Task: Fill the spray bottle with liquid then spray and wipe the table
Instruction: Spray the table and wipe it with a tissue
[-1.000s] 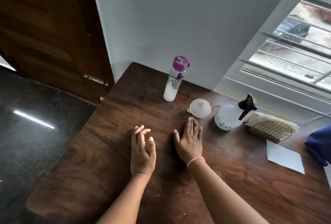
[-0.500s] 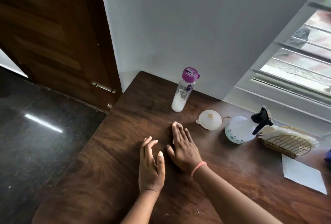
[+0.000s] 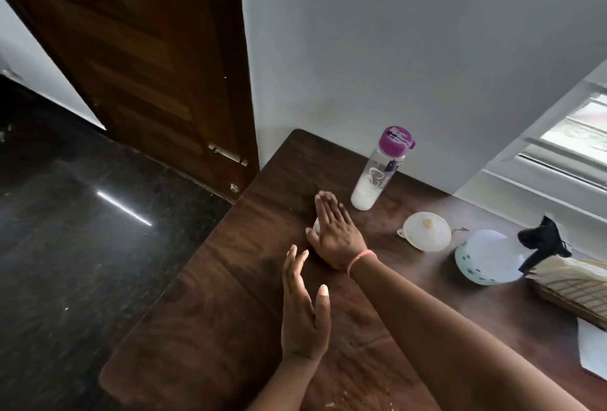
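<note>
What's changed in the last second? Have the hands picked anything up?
The right hand slid forward along the table toward the purple-capped bottle, fingers flat; something white shows under it. The left hand tilted up on edge. Nothing gripped. Bottle, funnel and spray bottle stayed put.

On the desk (image 3: 230, 279), the bottle (image 3: 377, 174) stands at the back beside the wall. Right of it lies the funnel (image 3: 426, 230), then the spray bottle (image 3: 492, 256), then the basket (image 3: 571, 285) at the right edge. Both hands, the right (image 3: 335, 233) ahead of the left (image 3: 303, 305), are left of the funnel and in front of the bottle.
</note>
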Motion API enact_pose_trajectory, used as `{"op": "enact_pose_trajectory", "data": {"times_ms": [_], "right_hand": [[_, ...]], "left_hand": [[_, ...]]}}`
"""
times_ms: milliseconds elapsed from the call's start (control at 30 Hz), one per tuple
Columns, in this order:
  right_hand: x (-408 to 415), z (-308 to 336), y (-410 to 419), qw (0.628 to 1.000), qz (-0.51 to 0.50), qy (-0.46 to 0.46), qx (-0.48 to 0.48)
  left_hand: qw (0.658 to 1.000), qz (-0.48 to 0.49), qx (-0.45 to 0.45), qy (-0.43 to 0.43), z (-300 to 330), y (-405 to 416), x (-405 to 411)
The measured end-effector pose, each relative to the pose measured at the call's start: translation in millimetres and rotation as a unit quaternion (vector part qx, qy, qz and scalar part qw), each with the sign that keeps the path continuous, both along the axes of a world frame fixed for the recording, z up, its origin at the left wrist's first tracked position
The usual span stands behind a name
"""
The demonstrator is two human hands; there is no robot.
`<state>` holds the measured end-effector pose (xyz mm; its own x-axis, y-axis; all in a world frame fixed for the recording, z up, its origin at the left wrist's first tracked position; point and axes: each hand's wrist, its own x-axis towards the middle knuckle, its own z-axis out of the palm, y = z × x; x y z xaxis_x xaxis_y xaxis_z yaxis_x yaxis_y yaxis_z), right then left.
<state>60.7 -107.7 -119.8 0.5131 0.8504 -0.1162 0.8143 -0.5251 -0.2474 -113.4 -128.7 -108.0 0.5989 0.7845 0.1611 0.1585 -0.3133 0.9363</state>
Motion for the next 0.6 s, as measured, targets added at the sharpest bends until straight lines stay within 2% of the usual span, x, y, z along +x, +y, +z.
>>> {"op": "enact_pose_trajectory", "data": {"times_ms": [67,167,233,333,500,600], "right_hand": [[-2.4,2.8,22.6,1.0,0.01,0.021,-0.011],[-19.7,5.3,31.5,0.989,0.145,0.004,-0.012],[-29.4,8.4,15.0,0.981,0.192,0.005,0.014],[-38.3,17.4,-33.4,0.985,0.158,0.045,0.046],[-63.1,25.2,-140.1,0.994,0.087,0.014,0.059],[-75.7,27.3,-190.7,0.994,-0.003,0.027,0.103]], "left_hand": [[1.0,-0.001,-0.005,0.0,1.9,0.2,-0.2],[1.0,-0.001,0.009,-0.002,2.7,0.0,0.5],[1.0,0.003,0.02,0.008,1.8,-0.8,0.6],[0.999,-0.003,0.024,0.026,0.7,-2.1,0.6],[0.996,-0.035,0.064,0.057,-10.4,-2.1,4.3],[0.99,-0.051,0.112,0.069,-16.3,-1.0,6.3]]}}
